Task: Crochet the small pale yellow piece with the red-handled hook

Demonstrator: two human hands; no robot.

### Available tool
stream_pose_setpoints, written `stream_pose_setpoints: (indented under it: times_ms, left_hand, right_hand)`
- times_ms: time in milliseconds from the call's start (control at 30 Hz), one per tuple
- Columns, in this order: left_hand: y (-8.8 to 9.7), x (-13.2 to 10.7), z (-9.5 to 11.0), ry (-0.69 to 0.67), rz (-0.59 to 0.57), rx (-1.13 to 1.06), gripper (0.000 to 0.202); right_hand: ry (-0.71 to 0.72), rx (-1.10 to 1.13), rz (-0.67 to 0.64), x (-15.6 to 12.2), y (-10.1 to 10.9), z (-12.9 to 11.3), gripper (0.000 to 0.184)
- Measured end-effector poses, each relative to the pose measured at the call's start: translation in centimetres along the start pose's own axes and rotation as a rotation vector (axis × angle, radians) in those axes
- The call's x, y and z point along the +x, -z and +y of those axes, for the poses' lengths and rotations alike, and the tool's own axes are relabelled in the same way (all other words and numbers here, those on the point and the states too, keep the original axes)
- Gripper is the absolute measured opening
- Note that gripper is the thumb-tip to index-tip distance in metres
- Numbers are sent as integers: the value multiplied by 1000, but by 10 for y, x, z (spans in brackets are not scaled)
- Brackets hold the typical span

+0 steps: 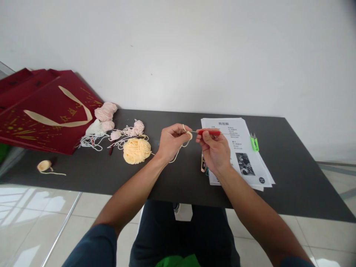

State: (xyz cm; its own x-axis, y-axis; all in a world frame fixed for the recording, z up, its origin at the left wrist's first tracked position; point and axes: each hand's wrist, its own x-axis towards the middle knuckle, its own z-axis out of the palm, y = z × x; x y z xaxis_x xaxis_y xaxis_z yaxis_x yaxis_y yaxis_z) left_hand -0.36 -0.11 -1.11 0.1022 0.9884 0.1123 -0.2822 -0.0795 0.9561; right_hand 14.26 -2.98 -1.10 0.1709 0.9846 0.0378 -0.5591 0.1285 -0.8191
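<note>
My right hand point(215, 148) grips a crochet hook by its red handle point(209, 132), with the thin metal shaft pointing left. Between the thumb and fingers of my left hand point(174, 141) is a small cream crochet piece point(190, 136), partly hidden by the fingers. The hook's tip reaches this piece; whether it passes through a stitch is too small to tell. Yarn loops over my left index finger, and a strand hangs below the hand. A pale yellow yarn ball point(137, 151) lies left of my left hand, its strand running toward that hand.
Printed sheets point(241, 148) lie under and beyond my right hand, with green thread snips point(254, 142) at their right edge. Pink yarn point(106, 111), white yarn point(94, 128) and dark red paper bags point(50, 107) are at the left. A small cream crocheted piece point(44, 165) sits near the front left edge.
</note>
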Motion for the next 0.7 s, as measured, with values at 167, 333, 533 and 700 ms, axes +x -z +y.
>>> stream_pose_setpoints:
  times_ms: [167,333,533,700]
  left_hand:
    - [1,0,-1,-100,45,64,11]
    - [0,2,0,-88,21,30,31]
    - [-2,1,2,-49,42,15,52]
    - [-1,2,2,-46,63,-44,51]
  right_hand:
    - [-26,-1,20,0,-1,2,14]
    - [-32,-8,54,0,-2,5,20]
    - [16,-74,65,-2,-5,7,24]
    - [106,-137,69,-5,-5,10,19]
